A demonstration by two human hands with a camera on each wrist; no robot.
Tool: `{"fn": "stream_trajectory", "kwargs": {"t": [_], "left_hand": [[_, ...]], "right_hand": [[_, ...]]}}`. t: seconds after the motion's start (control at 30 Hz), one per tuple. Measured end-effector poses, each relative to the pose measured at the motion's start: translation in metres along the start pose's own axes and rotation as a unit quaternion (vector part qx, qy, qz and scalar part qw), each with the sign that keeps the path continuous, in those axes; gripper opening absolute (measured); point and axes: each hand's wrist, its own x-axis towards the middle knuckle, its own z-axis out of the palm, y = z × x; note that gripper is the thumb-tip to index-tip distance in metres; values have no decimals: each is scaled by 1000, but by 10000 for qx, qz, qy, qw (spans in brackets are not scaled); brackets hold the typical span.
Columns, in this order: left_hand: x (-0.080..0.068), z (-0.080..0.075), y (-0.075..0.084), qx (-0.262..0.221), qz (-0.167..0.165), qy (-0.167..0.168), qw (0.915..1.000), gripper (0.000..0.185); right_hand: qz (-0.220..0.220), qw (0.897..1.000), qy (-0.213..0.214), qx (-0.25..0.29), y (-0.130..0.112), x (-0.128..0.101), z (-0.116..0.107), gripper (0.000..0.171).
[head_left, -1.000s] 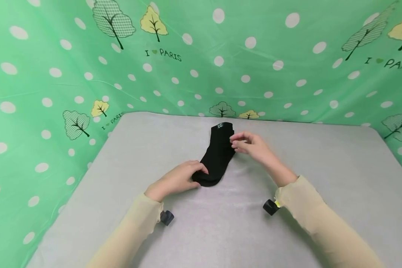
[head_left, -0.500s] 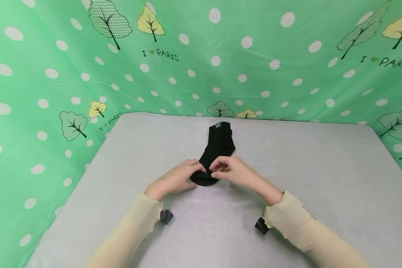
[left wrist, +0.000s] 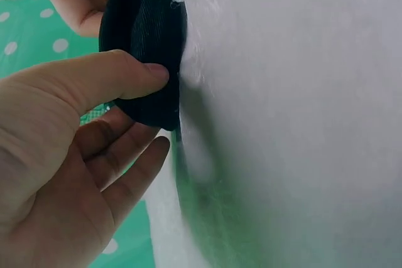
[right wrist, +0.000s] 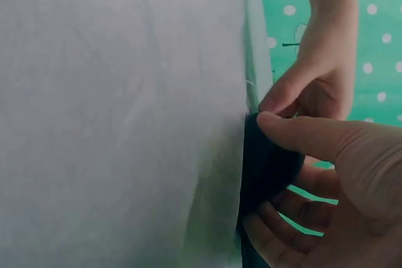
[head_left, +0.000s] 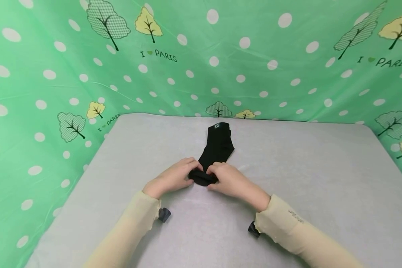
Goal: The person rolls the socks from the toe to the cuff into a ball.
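A black sock [head_left: 218,145] lies lengthwise on the grey table [head_left: 305,178], its cuff with a small label at the far end. Its near toe end is bunched into a small roll. My left hand [head_left: 191,174] grips that roll from the left and my right hand [head_left: 213,174] grips it from the right. In the left wrist view my left hand [left wrist: 147,111] has its thumb pressed on the sock [left wrist: 147,36], with fingers curled beneath. In the right wrist view my right hand [right wrist: 270,174] has thumb and fingers around the sock [right wrist: 270,161].
A green cloth backdrop [head_left: 254,56] with white dots and trees hangs close behind and to both sides of the table. Small dark wrist cameras [head_left: 164,214] sit under both sleeves.
My right hand came from the sock's cuff end down to the toe end and took hold beside my left hand. The toe end has bunched up into a roll.
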Motion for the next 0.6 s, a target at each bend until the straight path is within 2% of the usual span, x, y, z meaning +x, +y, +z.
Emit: {"fn": "stream_trajectory", "kwargs": {"t": [0.23,0.4,0.5,0.6], "left_hand": [[2,-1,-1,-408,-150,285,9986,28],[2,-2,4,-1002,-123,514,9936,28],[1,-3,9,-1391,-31,531,9888,35],[1,-2,14,-1453,70,475,9882,45]], "right_hand": [[200,9994,96,-253,-3,5,5,47],[295,9978,515,-280,2,2,0,36],[310,9965,763,-147,7,-2,-7,33],[305,9958,849,127,12,-7,-13,31]]}}
